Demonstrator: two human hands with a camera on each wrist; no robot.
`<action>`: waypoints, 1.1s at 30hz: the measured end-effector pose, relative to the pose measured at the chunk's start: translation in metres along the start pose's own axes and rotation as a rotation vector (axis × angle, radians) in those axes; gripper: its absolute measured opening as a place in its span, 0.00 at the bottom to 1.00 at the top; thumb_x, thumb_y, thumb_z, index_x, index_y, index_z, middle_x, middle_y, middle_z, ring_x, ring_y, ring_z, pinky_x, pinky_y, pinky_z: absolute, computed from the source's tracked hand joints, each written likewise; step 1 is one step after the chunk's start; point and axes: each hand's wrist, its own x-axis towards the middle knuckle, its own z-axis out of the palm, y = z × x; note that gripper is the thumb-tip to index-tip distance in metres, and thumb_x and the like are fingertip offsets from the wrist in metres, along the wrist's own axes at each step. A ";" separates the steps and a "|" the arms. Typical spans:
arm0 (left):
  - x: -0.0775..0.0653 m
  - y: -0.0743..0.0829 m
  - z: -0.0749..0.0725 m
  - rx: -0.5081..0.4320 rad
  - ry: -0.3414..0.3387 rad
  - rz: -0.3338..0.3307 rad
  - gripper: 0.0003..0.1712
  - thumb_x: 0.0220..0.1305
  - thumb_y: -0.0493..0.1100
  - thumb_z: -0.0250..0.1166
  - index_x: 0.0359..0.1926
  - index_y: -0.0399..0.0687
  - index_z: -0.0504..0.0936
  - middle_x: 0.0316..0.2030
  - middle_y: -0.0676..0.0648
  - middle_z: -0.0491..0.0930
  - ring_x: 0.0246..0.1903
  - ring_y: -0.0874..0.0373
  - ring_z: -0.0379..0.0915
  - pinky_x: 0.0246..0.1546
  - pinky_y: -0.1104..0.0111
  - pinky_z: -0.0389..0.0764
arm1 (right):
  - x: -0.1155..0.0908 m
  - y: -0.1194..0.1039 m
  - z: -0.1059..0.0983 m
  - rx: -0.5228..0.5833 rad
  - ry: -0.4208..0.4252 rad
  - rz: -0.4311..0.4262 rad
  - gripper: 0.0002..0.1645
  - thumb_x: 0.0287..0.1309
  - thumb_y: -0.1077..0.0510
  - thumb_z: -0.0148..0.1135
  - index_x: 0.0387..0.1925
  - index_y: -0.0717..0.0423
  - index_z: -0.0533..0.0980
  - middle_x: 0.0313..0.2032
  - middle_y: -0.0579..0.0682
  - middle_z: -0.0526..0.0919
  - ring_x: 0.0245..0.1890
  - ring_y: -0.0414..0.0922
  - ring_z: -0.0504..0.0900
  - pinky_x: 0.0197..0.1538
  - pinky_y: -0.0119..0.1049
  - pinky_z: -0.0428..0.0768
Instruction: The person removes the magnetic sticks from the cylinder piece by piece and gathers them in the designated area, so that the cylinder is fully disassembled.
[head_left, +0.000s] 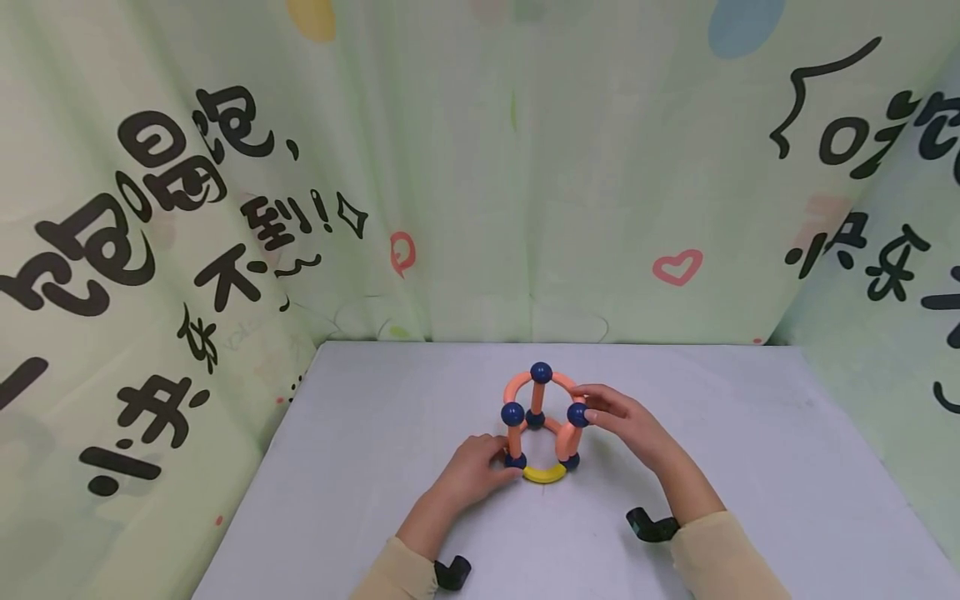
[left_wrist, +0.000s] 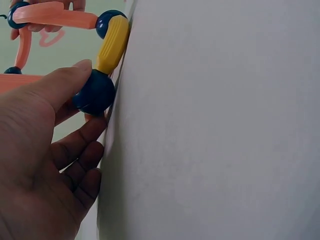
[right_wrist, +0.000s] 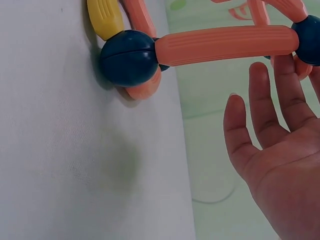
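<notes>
head view: with thumb and curled fingers of the left hand point(head_left: 478, 468), gripping a glossy dark-blue plastic ball point(head_left: 515, 461) low at front left. with thumb and forefinger of the right hand point(head_left: 628, 419), lightly pinching a matching upper right ball point(head_left: 577, 415); other fingers loosely straight in the right wrist view.

outward from there, a small upright cage of orange plastic rods point(head_left: 537, 397), standing mid-table; along its front base, a curved yellow plastic rod point(head_left: 544, 475). beside the right upright, apparently hanging from the pinched ball, a curved orange plastic rod point(head_left: 562, 442). between upper right ball and upper left dark-blue ball point(head_left: 513, 414), a gap.

step in hand, by judgement: closing the top ring. next, probably: keep the base steady, swing the hanging rod across, seat it gently.

farther out, smooth white tabletop point(head_left: 390, 417) to left and right, with elbow room; behind, a straight far edge, then a pale green printed curtain point(head_left: 480, 167).
</notes>
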 end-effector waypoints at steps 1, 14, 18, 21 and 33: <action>0.000 0.001 0.000 0.006 0.001 -0.002 0.28 0.59 0.61 0.70 0.56 0.55 0.81 0.33 0.59 0.77 0.36 0.62 0.66 0.38 0.69 0.70 | 0.000 0.000 0.000 0.000 0.001 0.004 0.25 0.69 0.47 0.57 0.64 0.46 0.71 0.59 0.56 0.78 0.61 0.57 0.76 0.66 0.65 0.66; 0.004 0.001 0.000 0.017 0.014 0.033 0.21 0.61 0.61 0.68 0.49 0.58 0.83 0.31 0.61 0.77 0.34 0.64 0.67 0.38 0.70 0.71 | 0.000 -0.001 0.003 0.100 0.006 0.049 0.27 0.67 0.48 0.61 0.64 0.51 0.71 0.61 0.61 0.75 0.56 0.48 0.76 0.68 0.63 0.64; 0.006 -0.002 -0.002 0.001 0.008 0.028 0.18 0.62 0.59 0.68 0.48 0.58 0.83 0.32 0.61 0.78 0.36 0.63 0.68 0.40 0.69 0.73 | -0.002 -0.003 0.008 0.145 0.013 0.071 0.28 0.65 0.47 0.63 0.64 0.51 0.71 0.60 0.58 0.76 0.57 0.48 0.75 0.68 0.62 0.64; 0.007 -0.005 -0.005 -0.022 0.008 0.025 0.19 0.63 0.58 0.67 0.50 0.57 0.83 0.36 0.60 0.80 0.38 0.63 0.70 0.44 0.66 0.75 | -0.003 -0.004 0.012 0.176 0.017 0.082 0.28 0.65 0.48 0.63 0.63 0.51 0.70 0.58 0.56 0.77 0.56 0.49 0.76 0.67 0.59 0.68; 0.021 -0.020 -0.015 -0.074 -0.050 0.010 0.17 0.62 0.54 0.69 0.50 0.56 0.82 0.40 0.58 0.81 0.41 0.61 0.72 0.48 0.62 0.77 | -0.011 -0.011 0.029 0.183 0.070 0.105 0.28 0.63 0.49 0.65 0.61 0.54 0.71 0.53 0.54 0.78 0.52 0.46 0.79 0.61 0.49 0.75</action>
